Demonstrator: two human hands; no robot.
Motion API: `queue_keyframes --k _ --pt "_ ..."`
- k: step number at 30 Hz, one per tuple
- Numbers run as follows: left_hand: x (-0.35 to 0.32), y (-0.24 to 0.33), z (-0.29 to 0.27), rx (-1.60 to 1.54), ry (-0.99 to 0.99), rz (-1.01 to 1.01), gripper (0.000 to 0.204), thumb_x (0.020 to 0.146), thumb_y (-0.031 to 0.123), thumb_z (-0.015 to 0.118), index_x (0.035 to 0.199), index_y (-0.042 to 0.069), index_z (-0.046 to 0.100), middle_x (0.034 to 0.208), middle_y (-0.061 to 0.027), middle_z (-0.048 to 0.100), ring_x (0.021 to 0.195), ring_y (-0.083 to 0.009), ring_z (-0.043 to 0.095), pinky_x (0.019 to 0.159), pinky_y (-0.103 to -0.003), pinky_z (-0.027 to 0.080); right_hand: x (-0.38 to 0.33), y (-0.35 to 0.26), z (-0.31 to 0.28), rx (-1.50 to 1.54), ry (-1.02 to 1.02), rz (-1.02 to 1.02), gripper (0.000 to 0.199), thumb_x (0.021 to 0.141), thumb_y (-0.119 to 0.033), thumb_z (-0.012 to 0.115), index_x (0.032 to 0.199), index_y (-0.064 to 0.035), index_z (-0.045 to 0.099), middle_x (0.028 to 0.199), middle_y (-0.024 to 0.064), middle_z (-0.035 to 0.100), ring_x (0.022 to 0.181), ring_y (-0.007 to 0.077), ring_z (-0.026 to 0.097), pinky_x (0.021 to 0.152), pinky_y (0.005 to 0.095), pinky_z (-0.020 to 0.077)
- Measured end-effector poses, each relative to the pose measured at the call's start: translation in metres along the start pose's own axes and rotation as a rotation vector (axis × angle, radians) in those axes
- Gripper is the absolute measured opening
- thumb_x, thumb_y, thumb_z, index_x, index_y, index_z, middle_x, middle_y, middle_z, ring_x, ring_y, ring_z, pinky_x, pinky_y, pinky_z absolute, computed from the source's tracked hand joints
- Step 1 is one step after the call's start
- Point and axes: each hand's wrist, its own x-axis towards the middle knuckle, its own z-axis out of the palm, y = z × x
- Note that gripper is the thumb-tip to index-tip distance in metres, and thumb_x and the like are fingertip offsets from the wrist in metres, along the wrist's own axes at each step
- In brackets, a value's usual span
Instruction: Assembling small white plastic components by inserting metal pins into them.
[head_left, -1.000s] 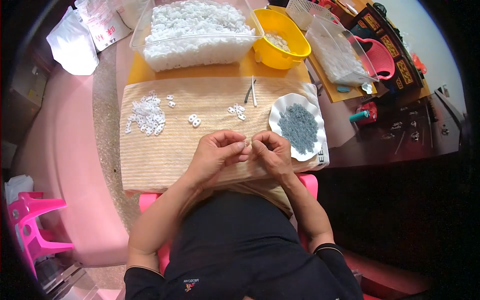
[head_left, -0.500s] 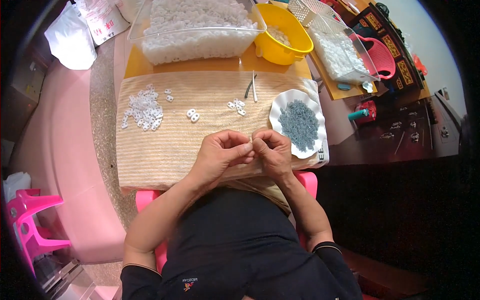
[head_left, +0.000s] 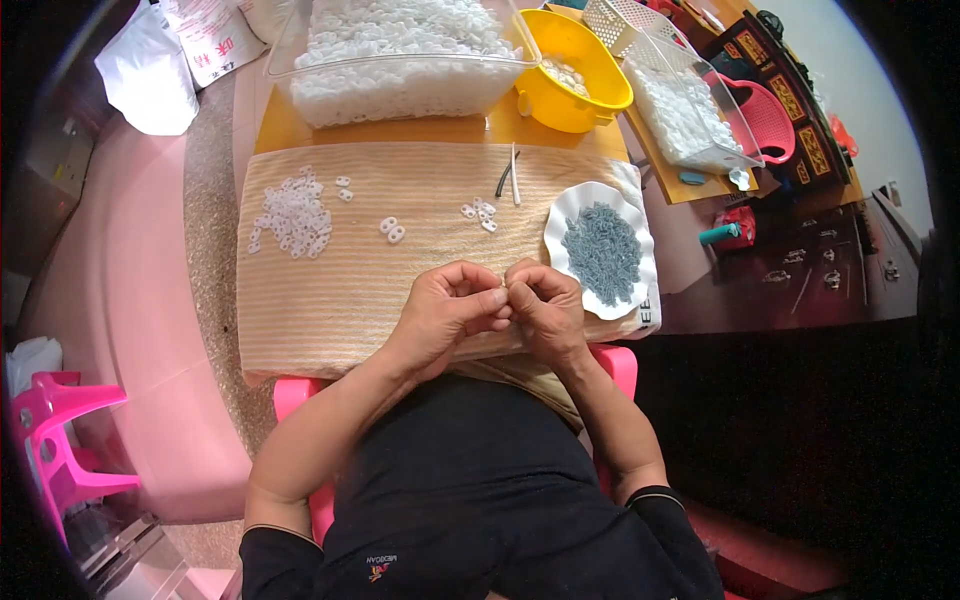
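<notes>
My left hand (head_left: 450,308) and my right hand (head_left: 545,305) meet fingertip to fingertip above the near part of a striped towel (head_left: 330,315). Both are closed in a pinch around a tiny piece that the fingers mostly hide. To the right of my right hand sits a white scalloped plate (head_left: 556,232) heaped with small grey-blue tubular pieces (head_left: 603,255). Small white two-holed plastic pieces lie on the towel: a pile (head_left: 292,215) at left, a pair (head_left: 392,230) in the middle, and a small group (head_left: 480,212) farther right. Beyond that group rest a white stick (head_left: 515,178) and a dark stick (head_left: 503,180).
A clear bin (head_left: 400,62) full of white pieces stands at the table's far edge, beside a yellow basin (head_left: 590,60). Another clear bin (head_left: 685,110) with white pieces is at far right, near a pink basket (head_left: 770,120). A pink stool (head_left: 75,440) stands at lower left.
The whole view has shifted slightly. Both hands keep their pinch at the same place over the towel, with only slight finger movement.
</notes>
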Motion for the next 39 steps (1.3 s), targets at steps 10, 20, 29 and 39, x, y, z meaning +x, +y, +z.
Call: queue_keyframes --k 10,20,29,39 --pt "0.001 0.002 -0.002 0.029 0.024 0.023 0.010 0.086 0.007 0.066 0.093 0.002 0.060 0.082 -0.0066 0.066 0.072 -0.0124 0.064 0.069 -0.024 0.056 0.000 -0.011 -0.001 -0.141 -0.071 0.002 0.011 0.090 -0.007 0.063 0.093 0.0031 0.062 0.094 0.0058 0.061 0.078 0.0097 0.058 0.068 0.0218 0.0484" --pt "0.005 -0.001 -0.007 -0.029 0.020 0.021 0.016 0.089 0.005 0.062 0.103 -0.003 0.061 0.093 -0.0103 0.066 0.082 -0.0157 0.066 0.079 -0.029 0.056 0.002 -0.003 0.000 -0.070 0.032 0.051 0.010 0.091 -0.007 0.061 0.095 0.0022 0.061 0.092 0.0036 0.062 0.076 0.0075 0.058 0.068 0.0200 0.0490" --pt "0.005 -0.002 -0.008 0.010 0.004 0.032 0.018 0.089 0.004 0.062 0.105 -0.003 0.060 0.093 -0.0113 0.067 0.083 -0.0168 0.066 0.078 -0.029 0.056 0.002 -0.001 -0.003 -0.088 0.007 0.033 0.012 0.091 -0.009 0.062 0.095 0.0030 0.061 0.091 0.0040 0.062 0.074 0.0070 0.058 0.066 0.0194 0.0486" --pt "0.005 -0.002 -0.008 -0.001 0.061 0.023 0.019 0.088 0.004 0.062 0.105 -0.004 0.060 0.095 -0.0124 0.066 0.084 -0.0178 0.067 0.079 -0.030 0.057 0.002 0.002 -0.003 -0.106 0.022 0.010 0.012 0.091 -0.008 0.061 0.095 0.0034 0.060 0.092 0.0044 0.061 0.073 0.0070 0.057 0.065 0.0197 0.0479"
